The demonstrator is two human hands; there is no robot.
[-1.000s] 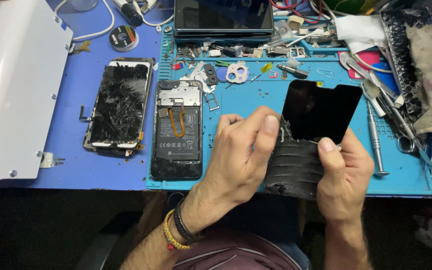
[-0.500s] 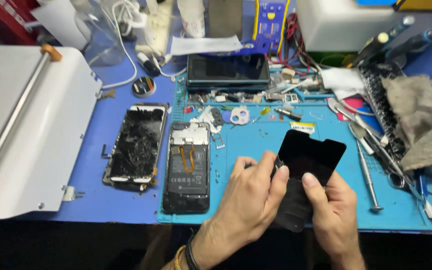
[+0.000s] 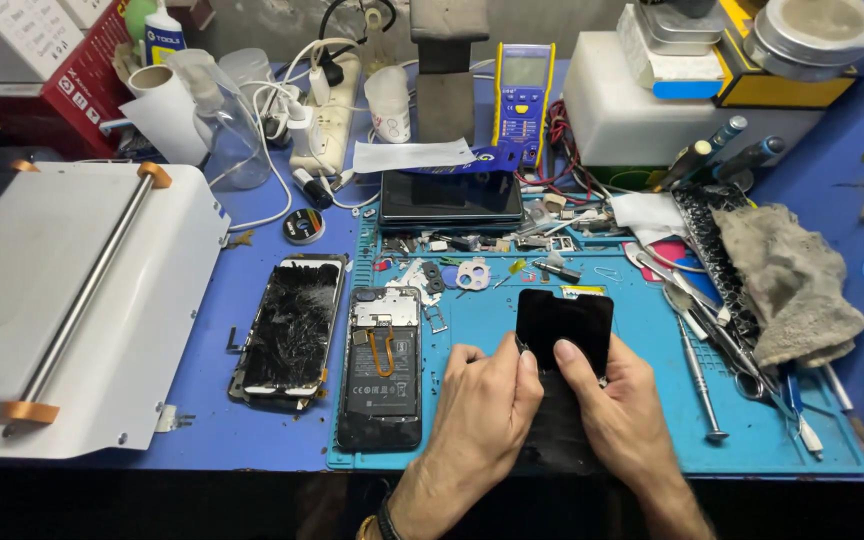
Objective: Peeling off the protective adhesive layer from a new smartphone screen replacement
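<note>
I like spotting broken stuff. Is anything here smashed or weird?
Yes. The phone screen lying on the blue table, left of the opened phone, is badly cracked all over. Both hands, left hand and right hand, hold an uncracked black screen.

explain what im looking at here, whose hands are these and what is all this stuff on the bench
There is no machine here. The picture comes from a camera worn on a person's head, looking down at their own two hands over a workbench.

The left hand and right hand hold a black screen panel between them, thumbs pressed on its face, above a blue mat.

To the left lie an opened phone with its insides showing, and a cracked screen. Further left sits a white machine with a metal bar across it.

At the right are tweezers and screwdrivers and a grey rag. At the back stand a meter, a power strip and a dark device.
</note>
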